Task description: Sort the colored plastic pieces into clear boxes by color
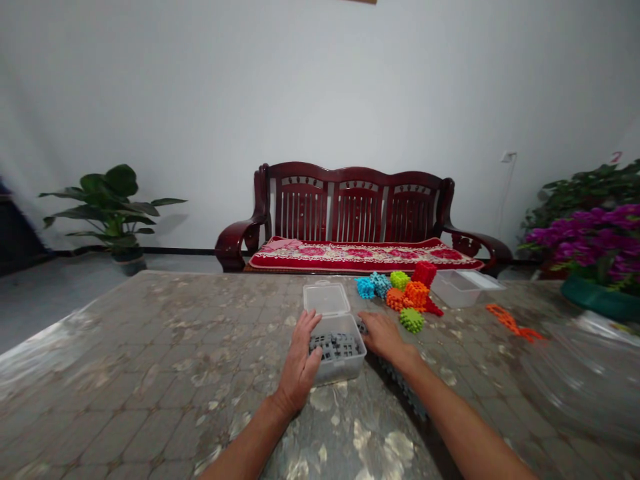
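A clear plastic box with its lid folded back stands in front of me. Grey square building pieces lie inside it. My left hand lies along the box's left wall, fingers stretched over the side and thumb at the near rim, holding it. Just outside the right wall, my right hand has its fingers closed around a grey piece; part of that piece is hidden by the hand. A chain of linked grey pieces lies on the table beneath my right forearm.
Beyond my right hand sit blue, orange, green and red clusters of pieces. Farther right are another clear box, an orange chain, clear plastic and a flower pot. A wooden bench stands behind the table.
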Demonstrator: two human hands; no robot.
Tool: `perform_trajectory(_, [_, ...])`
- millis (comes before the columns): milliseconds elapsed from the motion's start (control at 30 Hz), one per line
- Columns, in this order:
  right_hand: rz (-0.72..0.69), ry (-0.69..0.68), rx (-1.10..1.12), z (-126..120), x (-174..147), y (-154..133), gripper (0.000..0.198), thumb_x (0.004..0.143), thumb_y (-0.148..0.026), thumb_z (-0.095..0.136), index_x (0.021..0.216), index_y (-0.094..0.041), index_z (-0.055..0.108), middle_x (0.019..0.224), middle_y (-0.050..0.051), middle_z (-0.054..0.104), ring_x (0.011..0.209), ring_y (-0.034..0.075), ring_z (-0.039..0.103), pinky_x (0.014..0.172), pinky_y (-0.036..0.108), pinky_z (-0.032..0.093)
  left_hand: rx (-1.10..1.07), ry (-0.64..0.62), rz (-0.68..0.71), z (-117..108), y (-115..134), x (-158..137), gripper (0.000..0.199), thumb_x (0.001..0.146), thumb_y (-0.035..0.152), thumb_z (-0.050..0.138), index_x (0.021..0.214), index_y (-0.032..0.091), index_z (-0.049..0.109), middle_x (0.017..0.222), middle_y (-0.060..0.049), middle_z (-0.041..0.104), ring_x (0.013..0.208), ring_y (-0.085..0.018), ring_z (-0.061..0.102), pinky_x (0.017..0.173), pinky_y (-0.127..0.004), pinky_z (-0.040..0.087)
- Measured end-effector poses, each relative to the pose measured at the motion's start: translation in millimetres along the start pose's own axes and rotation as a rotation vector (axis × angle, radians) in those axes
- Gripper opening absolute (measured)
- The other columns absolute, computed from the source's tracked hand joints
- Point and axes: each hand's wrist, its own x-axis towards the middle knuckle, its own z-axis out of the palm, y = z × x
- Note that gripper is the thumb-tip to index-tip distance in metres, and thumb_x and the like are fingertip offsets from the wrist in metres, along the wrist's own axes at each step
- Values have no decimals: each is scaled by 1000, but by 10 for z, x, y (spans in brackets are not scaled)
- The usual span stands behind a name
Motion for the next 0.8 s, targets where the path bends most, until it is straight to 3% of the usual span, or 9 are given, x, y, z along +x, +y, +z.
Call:
perform_trajectory(133, [89, 31, -2, -61, 1, 67, 52, 86, -28, 64, 137, -17, 60, 127, 15, 73, 118, 30, 67, 98, 37, 49, -54, 11, -5, 15, -2, -7, 55, 103, 40, 43, 155, 24, 39, 168, -12, 32, 160, -32, 17, 129, -60, 14])
perform_trajectory(267, [99, 197, 230, -317, -6, 83, 60, 84, -23, 65, 143, -17, 54, 128, 12, 73, 116, 26, 69, 101, 37, 50, -95, 9, -13, 32, -10, -22, 61, 104, 42, 43, 161, 26, 28, 172, -10, 24, 160, -32, 17, 130, -57, 13])
perform_trajectory(333, [-11, 241, 319, -479, -41, -11, 64, 83, -24, 68, 144, -17, 53, 128, 12, 73, 117, 25, 68, 103, 37, 50, -98, 9, -16, 36, -22, -30, 64, 104, 43, 44, 163, 26, 25, 173, -9, 21, 160, -32, 17, 130, -56, 13])
perform_trajectory(433, [-230, 201, 317, -624, -119, -289, 66, 79, -24, 73, 143, -19, 56, 125, 9, 75, 117, 26, 68, 104, 39, 50, -101, 2, -26, 34, -37, -38, 67, 104, 43, 46, 164, 26, 21, 174, -9, 18, 160, -33, 15, 131, -56, 12])
perform_trajectory(533, [-404, 113, 226, -588, -156, -569, 58, 79, -24, 73, 136, -20, 64, 125, 10, 75, 118, 27, 67, 104, 40, 49, -112, -13, -43, 24, -40, -41, 71, 103, 44, 48, 164, 25, 19, 174, -9, 16, 161, -32, 14, 131, -55, 12])
perform_trajectory(633, [-479, 134, 203, -480, -109, -621, 51, 81, -24, 71, 132, -20, 67, 129, 11, 73, 122, 28, 65, 107, 41, 47, -119, -28, -57, 15, -34, -41, 73, 102, 45, 50, 165, 25, 18, 175, -9, 14, 161, -31, 12, 132, -53, 11])
perform_trajectory(700, [-410, 206, 250, -449, -53, -484, 44, 85, -22, 65, 129, -21, 69, 130, 9, 73, 121, 25, 66, 107, 39, 48, -115, -32, -57, 14, -30, -39, 74, 102, 45, 50, 165, 24, 18, 175, -9, 13, 161, -31, 12, 132, -52, 10])
perform_trajectory(800, [-122, 224, 297, -478, -14, -135, 41, 89, -15, 53, 125, -21, 71, 122, 8, 76, 110, 21, 71, 99, 34, 52, -114, -24, -43, 17, -25, -32, 73, 101, 43, 50, 164, 23, 19, 174, -10, 16, 161, -31, 13, 132, -52, 10])
